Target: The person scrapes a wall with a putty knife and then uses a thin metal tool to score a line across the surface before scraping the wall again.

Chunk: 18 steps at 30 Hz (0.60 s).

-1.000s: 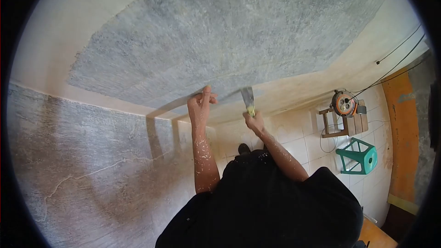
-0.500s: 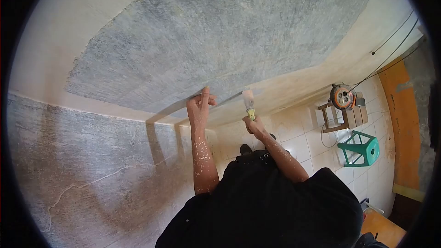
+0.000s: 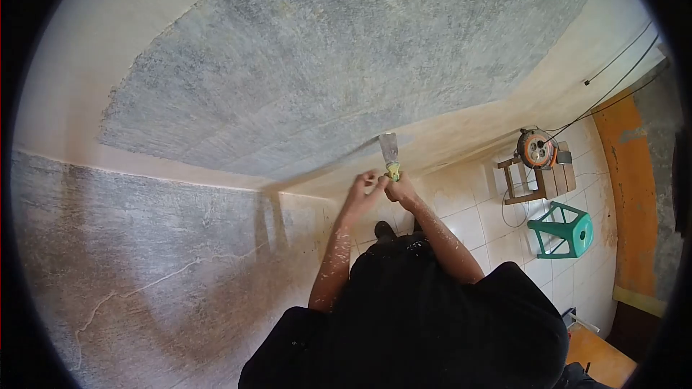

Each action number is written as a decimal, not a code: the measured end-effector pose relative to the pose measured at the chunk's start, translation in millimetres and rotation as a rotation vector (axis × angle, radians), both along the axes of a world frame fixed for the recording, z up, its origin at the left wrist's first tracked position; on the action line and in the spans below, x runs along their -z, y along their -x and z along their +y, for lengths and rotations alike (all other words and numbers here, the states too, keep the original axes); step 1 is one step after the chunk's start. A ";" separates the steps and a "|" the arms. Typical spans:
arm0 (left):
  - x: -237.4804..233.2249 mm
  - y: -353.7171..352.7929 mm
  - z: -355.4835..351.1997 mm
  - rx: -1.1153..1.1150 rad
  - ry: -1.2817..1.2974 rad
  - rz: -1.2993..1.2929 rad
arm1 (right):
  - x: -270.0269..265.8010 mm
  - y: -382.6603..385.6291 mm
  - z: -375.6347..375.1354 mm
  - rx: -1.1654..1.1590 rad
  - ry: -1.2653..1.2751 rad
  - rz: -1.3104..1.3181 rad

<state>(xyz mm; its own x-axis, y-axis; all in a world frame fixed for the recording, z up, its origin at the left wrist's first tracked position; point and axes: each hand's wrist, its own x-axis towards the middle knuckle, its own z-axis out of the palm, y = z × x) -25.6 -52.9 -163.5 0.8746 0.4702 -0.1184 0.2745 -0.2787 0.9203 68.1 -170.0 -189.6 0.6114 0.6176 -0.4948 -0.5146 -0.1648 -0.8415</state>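
Note:
A scraper (image 3: pixel 389 150) with a wide metal blade and a yellowish handle is gripped in my right hand (image 3: pixel 400 189). Its blade edge meets the wall at the lower border of the grey scraped area (image 3: pixel 324 65). Close beside the handle is my left hand (image 3: pixel 365 193), its fingers loosely bent and apart, the thumb side right by my right hand. Pale flakes speckle both forearms.
On the right, a cable reel (image 3: pixel 538 150) with an orange rim rests on a small wooden bench (image 3: pixel 551 181). A green plastic stool (image 3: pixel 573 233) stands near it on the tiled floor (image 3: pixel 461 229). Cables (image 3: pixel 621 85) run along the wall. Another scraped wall (image 3: pixel 137 238) spans the left.
My left hand has come away from the wall, moving right and down to beside the scraper handle. The blade, which looked pale and flat before, now shows grey and sits slightly higher.

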 end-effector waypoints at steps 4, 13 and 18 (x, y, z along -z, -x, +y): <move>10.1 -18.5 -36.0 -0.025 0.270 -0.071 | 10.0 -11.4 -8.0 -0.178 0.071 -0.338; 23.1 -20.9 -49.8 -0.213 0.470 -0.202 | 4.9 -34.6 -59.4 -0.330 0.108 -0.765; 18.0 -17.3 -60.3 -0.323 0.490 -0.299 | -56.7 -79.5 -106.9 0.081 0.260 -0.888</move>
<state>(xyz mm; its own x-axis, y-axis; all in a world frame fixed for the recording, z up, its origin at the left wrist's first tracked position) -8.3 -113.2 -181.5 0.7266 0.6683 -0.1595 -0.0128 0.2453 0.9694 147.6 -276.8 -132.8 0.8689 0.4915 0.0585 0.2826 -0.3955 -0.8739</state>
